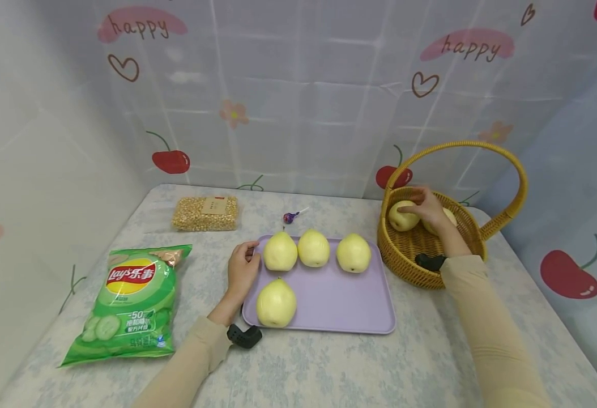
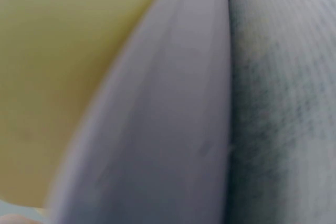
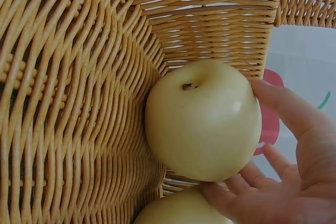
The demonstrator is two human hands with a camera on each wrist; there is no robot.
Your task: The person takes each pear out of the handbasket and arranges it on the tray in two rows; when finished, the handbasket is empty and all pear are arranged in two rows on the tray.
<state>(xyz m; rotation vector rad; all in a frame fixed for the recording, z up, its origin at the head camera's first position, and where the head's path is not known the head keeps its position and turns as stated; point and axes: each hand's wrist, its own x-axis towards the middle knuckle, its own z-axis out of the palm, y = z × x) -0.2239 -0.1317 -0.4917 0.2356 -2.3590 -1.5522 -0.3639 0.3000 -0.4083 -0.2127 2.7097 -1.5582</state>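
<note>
Six pears (image 3: 205, 124), one basket (image 1: 408, 273), one tray (image 1: 339, 300)

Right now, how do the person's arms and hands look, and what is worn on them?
The left hand and right hand are bare, without gloves. The left sleeve and right sleeve are plain, long and beige. Each ends beside a small black device: the left device and the right device. No cables show.

Pears (image 3: 205, 124): were smooth, softly glossy
Tray (image 1: 339, 303): looked smooth, matt plastic
Basket (image 1: 394, 255): was ridged, woven wicker
Snack bag (image 1: 130, 306): looked glossy film
</note>
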